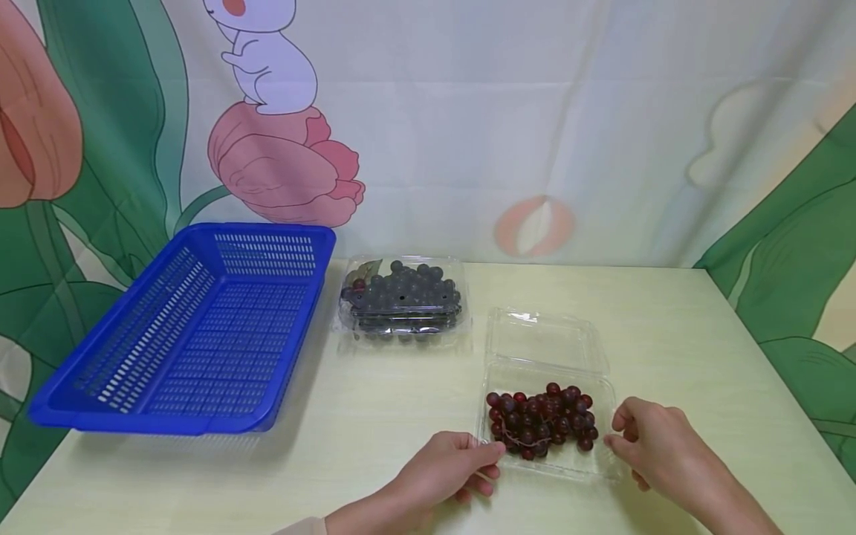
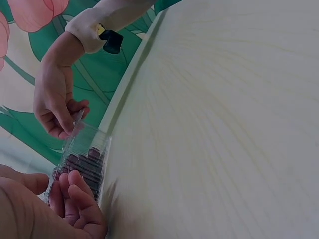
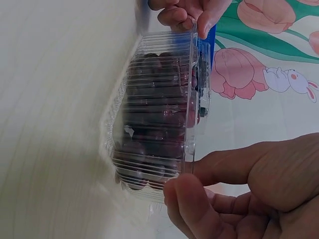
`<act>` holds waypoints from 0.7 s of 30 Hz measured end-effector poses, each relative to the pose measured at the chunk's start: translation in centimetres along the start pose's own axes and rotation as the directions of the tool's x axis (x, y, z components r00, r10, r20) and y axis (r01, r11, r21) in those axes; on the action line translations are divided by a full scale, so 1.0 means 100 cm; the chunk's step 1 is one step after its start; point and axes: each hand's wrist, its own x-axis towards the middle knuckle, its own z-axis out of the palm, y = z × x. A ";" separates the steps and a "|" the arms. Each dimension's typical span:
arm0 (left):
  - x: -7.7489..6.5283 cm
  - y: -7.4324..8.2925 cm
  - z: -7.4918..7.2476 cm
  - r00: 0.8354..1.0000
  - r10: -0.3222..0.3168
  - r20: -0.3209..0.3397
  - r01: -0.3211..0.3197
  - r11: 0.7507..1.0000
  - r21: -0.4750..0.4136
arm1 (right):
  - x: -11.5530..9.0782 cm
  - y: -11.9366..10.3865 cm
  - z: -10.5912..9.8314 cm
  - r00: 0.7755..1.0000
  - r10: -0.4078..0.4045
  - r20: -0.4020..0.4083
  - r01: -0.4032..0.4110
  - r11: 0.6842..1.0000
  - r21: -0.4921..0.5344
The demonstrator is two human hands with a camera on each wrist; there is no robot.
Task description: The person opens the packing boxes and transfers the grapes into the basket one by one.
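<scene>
A clear plastic clamshell box (image 1: 582, 464) with its lid (image 1: 545, 342) folded back is near the front of the table. Dark red grapes (image 1: 542, 416) on their stems lie inside it; the right wrist view shows the grapes (image 3: 154, 109) through the ribbed wall. My left hand (image 1: 451, 468) pinches the front left corner, thumb on the rim and fingers beneath. At the right side, my right hand (image 1: 658, 446) pinches the rim between thumb and forefinger, as the right wrist view also shows. Whether the base touches the table is hard to tell.
A blue slotted plastic basket (image 1: 167, 426) stands on the left of the pale table (image 1: 675, 327). Behind and left of the open box is a closed clear box of dark grapes (image 1: 404, 297). A printed curtain (image 1: 455, 148) hangs along the table's back edge.
</scene>
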 end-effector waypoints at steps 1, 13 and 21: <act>0.000 0.000 0.000 1.000 0.002 0.002 -0.002 1.000 0.004 | 0.000 0.000 0.000 1.000 0.002 -0.001 -0.002 1.000 0.000; 0.001 0.002 -0.012 0.993 0.100 -0.064 -0.099 0.995 0.012 | 0.001 0.002 0.002 1.000 -0.002 -0.020 0.002 1.000 -0.014; -0.001 0.002 -0.013 0.954 0.268 -0.133 -0.262 0.963 0.056 | 0.002 0.002 0.004 1.000 0.007 -0.016 -0.007 1.000 0.005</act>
